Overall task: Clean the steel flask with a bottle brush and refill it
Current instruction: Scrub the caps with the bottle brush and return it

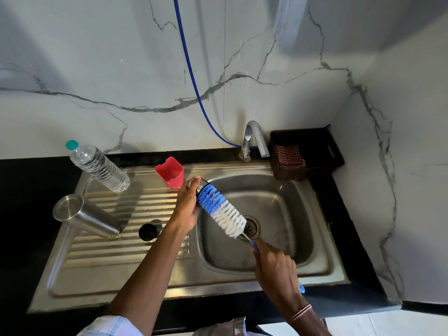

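A: Steel flask [87,218] position?
B: Standing on the sink drainboard [101,270], near its left edge, with a black cap [148,232] just to its right.
A: State of the hands?
B: Left hand [188,207] closed around a small steel part [203,183], mostly hidden, above the basin's left edge. Right hand [274,265] closed on the bottle brush [224,213] handle; the blue bristles touch the steel part.
A: Rear edge?
B: Plastic bottle [99,167] and red cup [171,172]
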Motion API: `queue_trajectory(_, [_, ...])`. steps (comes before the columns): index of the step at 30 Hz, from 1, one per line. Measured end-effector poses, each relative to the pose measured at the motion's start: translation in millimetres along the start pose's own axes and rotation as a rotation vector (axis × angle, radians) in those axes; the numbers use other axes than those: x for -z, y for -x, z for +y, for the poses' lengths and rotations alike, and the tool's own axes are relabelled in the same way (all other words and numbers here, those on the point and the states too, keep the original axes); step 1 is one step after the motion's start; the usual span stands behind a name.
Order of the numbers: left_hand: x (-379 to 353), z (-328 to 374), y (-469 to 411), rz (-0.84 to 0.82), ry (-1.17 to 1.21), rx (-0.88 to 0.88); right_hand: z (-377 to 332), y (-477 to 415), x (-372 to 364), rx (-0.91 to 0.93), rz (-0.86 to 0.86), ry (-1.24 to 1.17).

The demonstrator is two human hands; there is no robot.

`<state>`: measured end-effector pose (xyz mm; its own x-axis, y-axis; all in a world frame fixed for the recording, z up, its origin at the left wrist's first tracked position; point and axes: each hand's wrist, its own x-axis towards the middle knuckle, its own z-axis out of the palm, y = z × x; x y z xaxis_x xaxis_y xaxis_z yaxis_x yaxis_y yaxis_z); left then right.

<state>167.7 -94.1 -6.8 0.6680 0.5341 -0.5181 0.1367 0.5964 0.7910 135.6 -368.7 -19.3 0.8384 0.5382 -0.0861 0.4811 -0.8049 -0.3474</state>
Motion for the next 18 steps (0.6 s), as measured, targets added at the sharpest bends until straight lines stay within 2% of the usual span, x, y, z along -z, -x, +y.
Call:
queue_trajectory(1, [0.4,-1.6,-0.3,0.002,0.002,-0.001,-2.8,-1.2,-0.6,0.008,0.042,-0.063])
queue_trajectory(2, [1.8,-2.3,-0.9,0.003,0.004,0.002,-4.8,-2.8,-1.1,0.017,0.025,-0.227])
queue_trajectory(4, [3.3,-1.2,-1.3,0.0,0.008,0.009,-4.1,-6.3,-1.9,-0.054,-0.15,-0.672])
queue_trajectory(6, [4.8,-1.0,-2.5,0.007,0.009,0.015,-5.4,-5.7,2.3,-0.243,-0.374,-1.074])
queue_trajectory(7, [5.3,-0.8,-2.2,0.011,0.008,0.012,-3.5,-6.5,3.7,-0.322,-0.447,-1.2])
queue_trajectory(12, [8.5,-2.3,-0.6,-0.013,0.006,0.001,13.1,-11.8,13.9,-0.385,-0.655,-1.331])
queue_trajectory(18, [10.3,-2.8,-0.8,-0.03,0.02,-0.001,30.6,-14.4,23.1,-0.364,-0.746,-1.36])
